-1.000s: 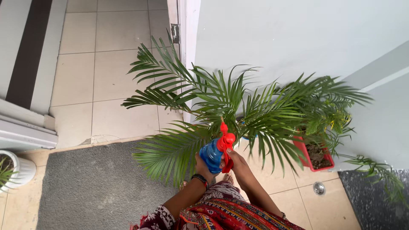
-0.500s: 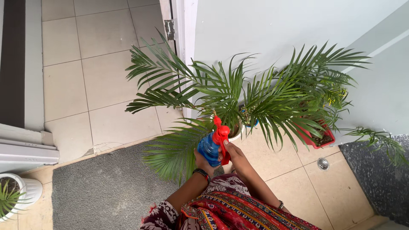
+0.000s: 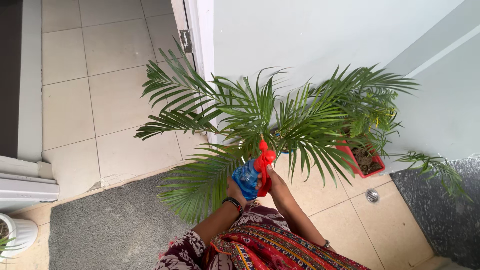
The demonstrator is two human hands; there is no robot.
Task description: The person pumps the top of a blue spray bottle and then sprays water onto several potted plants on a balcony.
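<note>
A blue spray bottle (image 3: pixel 246 179) with a red trigger head (image 3: pixel 264 159) is held upright in front of me, its nozzle toward a green palm plant (image 3: pixel 250 120). My left hand (image 3: pixel 235 191) wraps the bottle's blue body from below; a dark bracelet circles that wrist. My right hand (image 3: pixel 276 186) grips the red trigger from the right side. The palm's fronds spread over the bottle and hide its pot almost entirely.
A red rectangular planter (image 3: pixel 364 161) with soil and a bushy plant stands right of the palm against the pale wall. A grey mat (image 3: pixel 110 225) lies at the left, a white pot (image 3: pixel 17 235) at the far left edge, a floor drain (image 3: pixel 372 196) on the tiles.
The view has shifted slightly, so the plants and doorframe sit a little further left. Both hands keep hold of the spray bottle in front of the palm.
</note>
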